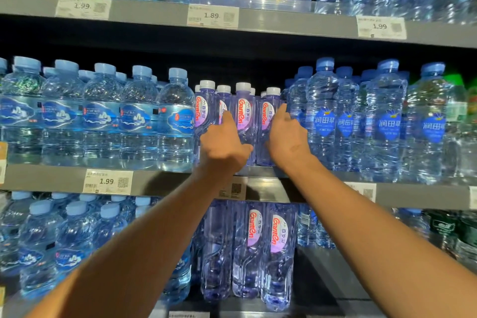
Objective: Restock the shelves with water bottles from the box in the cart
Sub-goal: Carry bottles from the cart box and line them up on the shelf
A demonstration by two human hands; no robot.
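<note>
Small purple Ganten bottles with white caps stand in a narrow row in the middle of the middle shelf (165,178). My left hand (223,148) reaches up to them, with fingers curled behind one front bottle (243,113) and the thumb across its lower front. My right hand (287,138) wraps round the right side of the neighbouring front bottle (268,117). Both bottles stand upright on the shelf. The box and the cart are out of view.
Larger blue bottles (139,121) fill the shelf to the left, and tall blue-capped bottles (387,121) crowd the right. More Ganten bottles (254,248) stand on the shelf below. The upper shelf (154,11) carries price tags, with bottles above it.
</note>
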